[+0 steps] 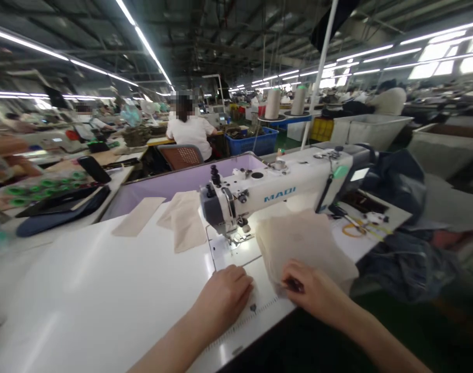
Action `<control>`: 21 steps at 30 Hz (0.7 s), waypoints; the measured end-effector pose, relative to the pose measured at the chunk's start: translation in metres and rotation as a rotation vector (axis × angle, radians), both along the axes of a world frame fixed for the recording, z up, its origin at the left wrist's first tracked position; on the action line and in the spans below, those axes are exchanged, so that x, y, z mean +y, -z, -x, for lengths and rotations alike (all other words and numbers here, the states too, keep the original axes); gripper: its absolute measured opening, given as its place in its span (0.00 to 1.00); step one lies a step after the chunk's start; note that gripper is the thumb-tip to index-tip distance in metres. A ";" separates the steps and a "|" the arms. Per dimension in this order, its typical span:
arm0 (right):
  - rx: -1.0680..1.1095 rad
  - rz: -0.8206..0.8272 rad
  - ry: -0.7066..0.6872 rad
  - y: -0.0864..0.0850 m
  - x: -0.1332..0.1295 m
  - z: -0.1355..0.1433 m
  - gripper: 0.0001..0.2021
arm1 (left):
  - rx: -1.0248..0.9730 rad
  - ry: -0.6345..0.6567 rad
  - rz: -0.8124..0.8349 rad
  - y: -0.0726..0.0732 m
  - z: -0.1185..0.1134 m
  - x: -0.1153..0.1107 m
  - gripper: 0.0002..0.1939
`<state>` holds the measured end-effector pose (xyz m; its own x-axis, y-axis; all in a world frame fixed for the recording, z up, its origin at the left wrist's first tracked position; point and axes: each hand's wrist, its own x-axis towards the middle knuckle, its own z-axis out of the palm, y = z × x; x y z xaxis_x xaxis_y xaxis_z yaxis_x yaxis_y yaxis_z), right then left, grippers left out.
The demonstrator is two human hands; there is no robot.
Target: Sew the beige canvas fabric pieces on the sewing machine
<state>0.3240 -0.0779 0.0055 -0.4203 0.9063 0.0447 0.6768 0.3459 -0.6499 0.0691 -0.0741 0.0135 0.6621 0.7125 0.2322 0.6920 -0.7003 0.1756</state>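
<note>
A white sewing machine (283,189) with its needle area lit stands on a white table (135,290). In front of the needle, my left hand (228,292) is closed with the knuckles up; whatever its fingers hold is hidden. My right hand (310,290) pinches the near edge of a stack of beige fabric pieces (298,235), thumb and finger curled together. That stack lies right of the needle, partly under the machine arm. Left of the machine head are more beige fabric pieces (187,223) and a single beige strip (139,216).
Yellow-handled scissors (355,228) lie at the table's right end. Dark denim (411,264) hangs beyond that edge. Behind the table is a lilac-lined bin (158,184). A co-worker in white (191,134) sits farther back, near a blue crate (252,141). Thread cones (273,103) stand behind the machine.
</note>
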 end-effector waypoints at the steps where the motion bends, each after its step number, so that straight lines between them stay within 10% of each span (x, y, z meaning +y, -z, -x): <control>1: 0.042 -0.004 0.023 0.000 0.001 0.001 0.06 | -0.039 0.030 0.011 0.001 -0.003 0.002 0.13; 12: 0.270 0.003 0.081 0.003 0.010 -0.003 0.06 | -0.214 0.216 0.136 0.002 -0.050 0.044 0.29; 21: 0.318 0.001 0.162 0.006 0.015 -0.009 0.05 | -0.072 0.238 0.245 -0.013 -0.071 0.059 0.13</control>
